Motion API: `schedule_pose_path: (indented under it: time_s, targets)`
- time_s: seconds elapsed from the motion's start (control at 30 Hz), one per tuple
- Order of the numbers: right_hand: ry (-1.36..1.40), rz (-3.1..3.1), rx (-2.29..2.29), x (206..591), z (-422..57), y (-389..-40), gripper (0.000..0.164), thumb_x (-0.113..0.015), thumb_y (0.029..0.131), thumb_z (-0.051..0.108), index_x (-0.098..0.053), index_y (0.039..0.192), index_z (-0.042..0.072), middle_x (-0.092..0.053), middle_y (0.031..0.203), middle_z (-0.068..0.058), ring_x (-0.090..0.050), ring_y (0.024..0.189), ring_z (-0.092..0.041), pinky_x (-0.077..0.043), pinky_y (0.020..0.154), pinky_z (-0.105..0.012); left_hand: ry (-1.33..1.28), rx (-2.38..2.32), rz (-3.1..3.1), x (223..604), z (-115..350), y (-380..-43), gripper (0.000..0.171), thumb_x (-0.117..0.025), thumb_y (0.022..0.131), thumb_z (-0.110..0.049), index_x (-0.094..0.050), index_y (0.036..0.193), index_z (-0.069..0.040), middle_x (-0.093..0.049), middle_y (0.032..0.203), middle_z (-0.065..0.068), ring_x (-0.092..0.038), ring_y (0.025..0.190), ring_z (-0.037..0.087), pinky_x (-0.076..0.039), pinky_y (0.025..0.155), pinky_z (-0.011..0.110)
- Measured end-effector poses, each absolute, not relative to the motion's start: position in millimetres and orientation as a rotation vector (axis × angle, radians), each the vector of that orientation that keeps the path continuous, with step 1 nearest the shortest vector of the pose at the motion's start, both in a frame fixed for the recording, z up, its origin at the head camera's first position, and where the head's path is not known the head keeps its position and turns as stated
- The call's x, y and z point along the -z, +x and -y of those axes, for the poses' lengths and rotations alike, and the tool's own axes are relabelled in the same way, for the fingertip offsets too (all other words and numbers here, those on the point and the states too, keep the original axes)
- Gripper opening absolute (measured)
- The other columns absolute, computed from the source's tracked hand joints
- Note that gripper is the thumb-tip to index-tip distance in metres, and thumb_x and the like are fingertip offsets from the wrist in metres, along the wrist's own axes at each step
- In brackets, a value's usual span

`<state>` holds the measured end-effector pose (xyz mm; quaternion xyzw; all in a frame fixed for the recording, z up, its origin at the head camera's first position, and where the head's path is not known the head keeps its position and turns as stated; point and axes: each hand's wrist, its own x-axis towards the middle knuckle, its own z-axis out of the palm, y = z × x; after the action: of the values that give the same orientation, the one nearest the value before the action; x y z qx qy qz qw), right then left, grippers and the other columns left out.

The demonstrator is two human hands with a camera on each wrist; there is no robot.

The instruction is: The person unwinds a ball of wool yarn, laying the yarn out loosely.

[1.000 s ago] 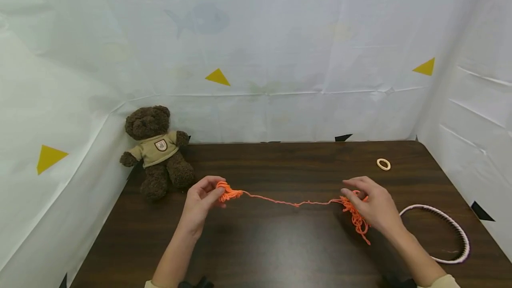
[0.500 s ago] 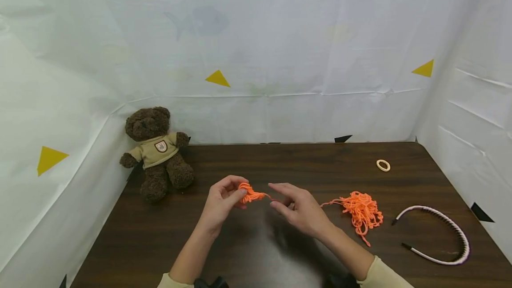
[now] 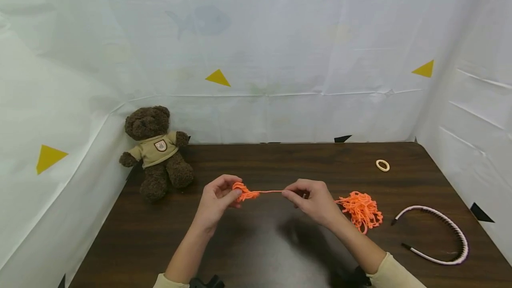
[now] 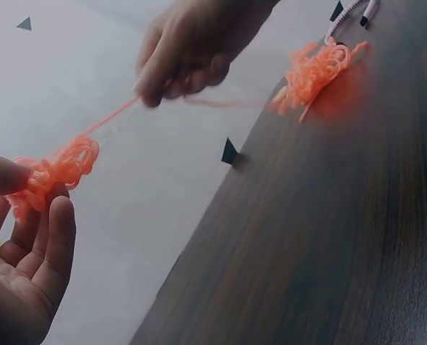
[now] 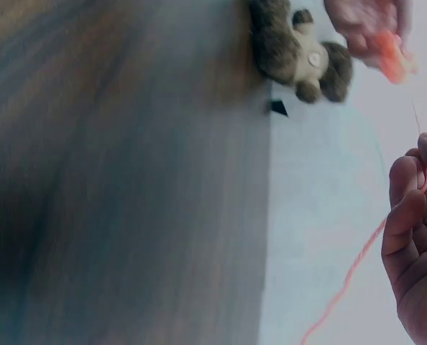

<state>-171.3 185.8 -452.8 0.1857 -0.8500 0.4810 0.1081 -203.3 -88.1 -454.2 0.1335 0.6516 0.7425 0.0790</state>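
Observation:
A small looped bundle of orange yarn [image 3: 246, 192] is pinched between the thumb and fingers of my left hand [image 3: 218, 201]. From it a taut strand [image 3: 270, 191] runs right to my right hand [image 3: 314, 201], which pinches it between thumb and fingertips. In the right wrist view the yarn strand [image 5: 354, 267] passes through the fingers and trails away below. It leads to a loose pile of orange yarn [image 3: 362, 210] on the table, partly behind the right forearm. Both hands are held above the tabletop.
A brown teddy bear [image 3: 158, 150] in a beige shirt sits at the back left of the dark wooden table [image 3: 256, 243]. At the right lie a small pale ring [image 3: 382, 165] and a white headband [image 3: 460, 234]. White sheeting [image 3: 280, 57] surrounds the table.
My right hand left the yarn pile, moved left, then drew back slightly right, pinching the strand. The left hand shifted right and then a little back left, still holding the bundle.

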Motion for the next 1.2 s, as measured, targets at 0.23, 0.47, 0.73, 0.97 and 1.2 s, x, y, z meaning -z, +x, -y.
schedule_pose_path:
  time_s: [0.23, 0.47, 0.73, 0.97, 1.2]
  targets:
    - [0.437, 2.479, -1.379, 443.5, -224.8, -166.8, 0.004, -0.074, 0.09, 0.018, -0.076, 0.091, 0.015, -0.062, 0.07, 0.005, -0.055, 0.054, -0.014, -0.046, 0.045, -0.027, 0.28, -2.306, -1.943, 456.2, 98.0, -205.4, 0.025, -0.071, 0.089, -0.004, -0.064, 0.113, 0.001, -0.065, 0.096, 0.009, -0.065, 0.076, 0.019, -0.058, 0.066, 0.035]
    - [0.311, 2.519, -1.295, 432.7, -271.1, -155.0, 0.005, -0.072, 0.091, 0.015, -0.076, 0.094, 0.013, -0.067, 0.076, 0.003, -0.059, 0.059, -0.014, -0.047, 0.05, -0.026, 0.184, -2.381, -1.915, 455.1, 114.3, -206.4, 0.029, -0.071, 0.09, -0.006, -0.06, 0.116, 0.003, -0.064, 0.099, 0.006, -0.064, 0.077, 0.017, -0.057, 0.066, 0.032]
    - [0.154, 2.539, -1.17, 427.3, -316.4, -144.4, 0.014, -0.068, 0.094, 0.019, -0.075, 0.099, 0.007, -0.068, 0.075, 0.002, -0.061, 0.062, -0.014, -0.046, 0.051, -0.026, 0.168, -2.403, -1.923, 454.5, 126.3, -208.1, 0.028, -0.071, 0.09, -0.008, -0.061, 0.115, 0.0, -0.064, 0.098, 0.004, -0.065, 0.082, 0.02, -0.057, 0.065, 0.032]
    - [-0.036, 2.519, -1.119, 429.0, -350.3, -136.5, 0.024, -0.069, 0.094, 0.023, -0.073, 0.099, 0.0, -0.068, 0.068, 0.004, -0.064, 0.061, -0.008, -0.047, 0.05, -0.023, 0.101, -2.443, -1.899, 456.6, 137.5, -211.0, 0.033, -0.071, 0.09, -0.008, -0.058, 0.118, 0.003, -0.065, 0.097, 0.003, -0.064, 0.08, 0.016, -0.057, 0.065, 0.03]
    - [-0.264, 2.475, -1.14, 431.1, -386.9, -131.8, 0.035, -0.068, 0.094, 0.026, -0.07, 0.103, -0.007, -0.066, 0.063, 0.009, -0.061, 0.056, -0.004, -0.045, 0.047, -0.021, -0.011, -2.444, -1.884, 457.4, 153.1, -211.8, 0.024, -0.071, 0.092, -0.012, -0.063, 0.113, -0.007, -0.064, 0.1, -0.001, -0.063, 0.078, 0.013, -0.056, 0.065, 0.026]
